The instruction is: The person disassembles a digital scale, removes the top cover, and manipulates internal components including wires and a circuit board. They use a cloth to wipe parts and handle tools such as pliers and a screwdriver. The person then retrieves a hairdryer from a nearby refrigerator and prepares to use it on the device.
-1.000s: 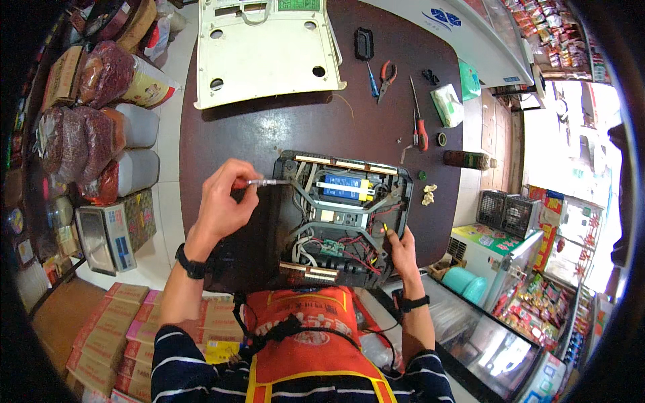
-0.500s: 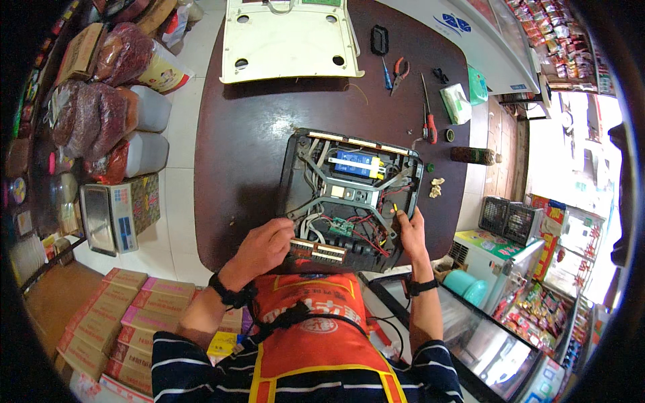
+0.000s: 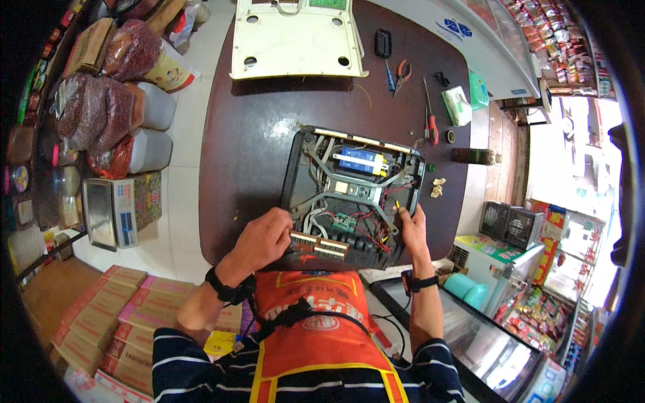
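Note:
In front of me is an opened black electronic device base (image 3: 295,168), like the bottom of a weighing scale. Inside it sit a grey metal cross bracket (image 3: 346,190), a blue battery (image 3: 358,160), a green circuit board (image 3: 346,220) and red and grey wires. My left hand (image 3: 265,235) is closed on its near left corner, fingers curled, fingertips partly hidden. My right hand (image 3: 412,230) grips the right rim near the front, thumb on top beside a small yellow piece (image 3: 397,204). The base's near edge is close to my red apron (image 3: 316,309).
A white housing (image 3: 295,50) lies at the table's far side. Pliers (image 3: 402,77), a blue-handled screwdriver (image 3: 390,77), a red-handled screwdriver (image 3: 432,127), a black tray (image 3: 383,43), a tissue pack (image 3: 457,106) and a jar (image 3: 474,156) lie right. Cartons (image 3: 94,316) stand lower left.
The base's near edge looks slightly more tilted, and my left hand has moved up a little at its corner. Both hands keep their places on it. The whole view has shifted slightly.

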Action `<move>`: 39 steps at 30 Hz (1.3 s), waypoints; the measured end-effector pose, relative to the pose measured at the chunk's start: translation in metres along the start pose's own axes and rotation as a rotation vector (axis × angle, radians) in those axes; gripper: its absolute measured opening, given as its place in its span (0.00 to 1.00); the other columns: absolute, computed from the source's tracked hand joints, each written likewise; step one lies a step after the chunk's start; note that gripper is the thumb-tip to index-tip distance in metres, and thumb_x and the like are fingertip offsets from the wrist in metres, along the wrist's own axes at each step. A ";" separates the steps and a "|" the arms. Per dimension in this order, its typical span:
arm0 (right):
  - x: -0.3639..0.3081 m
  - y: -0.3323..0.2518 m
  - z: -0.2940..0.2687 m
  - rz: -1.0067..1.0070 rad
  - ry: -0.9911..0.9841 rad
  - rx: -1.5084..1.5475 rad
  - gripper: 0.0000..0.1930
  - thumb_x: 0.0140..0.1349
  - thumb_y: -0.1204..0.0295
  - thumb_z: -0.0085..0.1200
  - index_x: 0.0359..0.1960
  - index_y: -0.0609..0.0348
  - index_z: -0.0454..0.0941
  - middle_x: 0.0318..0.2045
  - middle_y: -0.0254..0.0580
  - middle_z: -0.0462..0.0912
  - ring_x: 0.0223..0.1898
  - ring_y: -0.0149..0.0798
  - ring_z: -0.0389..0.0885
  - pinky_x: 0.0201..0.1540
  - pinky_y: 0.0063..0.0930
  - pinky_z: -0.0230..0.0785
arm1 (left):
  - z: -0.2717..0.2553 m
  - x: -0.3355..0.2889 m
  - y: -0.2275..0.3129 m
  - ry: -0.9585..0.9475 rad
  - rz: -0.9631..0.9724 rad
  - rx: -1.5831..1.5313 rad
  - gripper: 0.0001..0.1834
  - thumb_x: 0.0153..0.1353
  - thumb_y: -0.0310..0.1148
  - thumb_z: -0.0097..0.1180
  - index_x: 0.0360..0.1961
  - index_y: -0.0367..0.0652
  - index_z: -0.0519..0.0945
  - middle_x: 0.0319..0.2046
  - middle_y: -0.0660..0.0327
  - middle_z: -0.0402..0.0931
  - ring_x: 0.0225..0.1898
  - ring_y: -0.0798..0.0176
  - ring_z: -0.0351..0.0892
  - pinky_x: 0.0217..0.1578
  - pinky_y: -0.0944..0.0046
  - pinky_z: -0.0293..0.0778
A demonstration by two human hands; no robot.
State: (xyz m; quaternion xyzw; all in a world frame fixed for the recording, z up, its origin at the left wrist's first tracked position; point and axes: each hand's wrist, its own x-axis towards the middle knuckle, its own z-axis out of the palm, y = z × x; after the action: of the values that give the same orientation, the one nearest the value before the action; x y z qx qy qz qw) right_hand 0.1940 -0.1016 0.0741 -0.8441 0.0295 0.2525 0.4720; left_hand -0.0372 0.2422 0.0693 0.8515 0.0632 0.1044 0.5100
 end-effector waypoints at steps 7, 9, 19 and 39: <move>0.001 0.009 0.000 0.006 0.000 0.007 0.09 0.78 0.74 0.54 0.53 0.64 0.81 0.36 0.31 0.85 0.31 0.24 0.74 0.34 0.26 0.69 | 0.010 0.000 -0.007 -0.035 -0.006 0.082 0.09 0.63 0.21 0.60 0.43 0.39 0.76 0.44 0.51 0.81 0.44 0.40 0.85 0.44 0.47 0.85; 0.000 0.010 0.000 -0.009 -0.003 0.002 0.09 0.78 0.74 0.55 0.53 0.64 0.81 0.36 0.30 0.85 0.32 0.25 0.75 0.35 0.27 0.70 | 0.012 -0.004 -0.006 -0.043 0.060 0.098 0.09 0.63 0.20 0.60 0.44 0.39 0.76 0.45 0.50 0.81 0.45 0.40 0.85 0.44 0.47 0.85; 0.004 0.014 0.000 0.008 0.007 -0.056 0.09 0.77 0.73 0.55 0.53 0.61 0.81 0.36 0.29 0.84 0.31 0.24 0.75 0.36 0.24 0.70 | 0.011 0.000 -0.012 -0.034 0.023 0.044 0.09 0.64 0.20 0.59 0.44 0.39 0.76 0.45 0.50 0.81 0.45 0.40 0.85 0.45 0.46 0.85; 0.022 0.049 0.007 -0.096 0.003 0.108 0.10 0.79 0.70 0.56 0.53 0.61 0.82 0.35 0.29 0.85 0.29 0.24 0.75 0.31 0.24 0.69 | -0.011 0.012 -0.001 -0.069 -0.190 -0.035 0.11 0.63 0.20 0.63 0.44 0.40 0.76 0.40 0.51 0.81 0.38 0.39 0.85 0.37 0.47 0.83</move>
State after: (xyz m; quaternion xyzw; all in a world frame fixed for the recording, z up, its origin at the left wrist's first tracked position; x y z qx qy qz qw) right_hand 0.1962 -0.1192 0.0233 -0.8184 0.0033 0.2261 0.5284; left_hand -0.0280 0.2544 0.0750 0.8357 0.1243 0.0272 0.5343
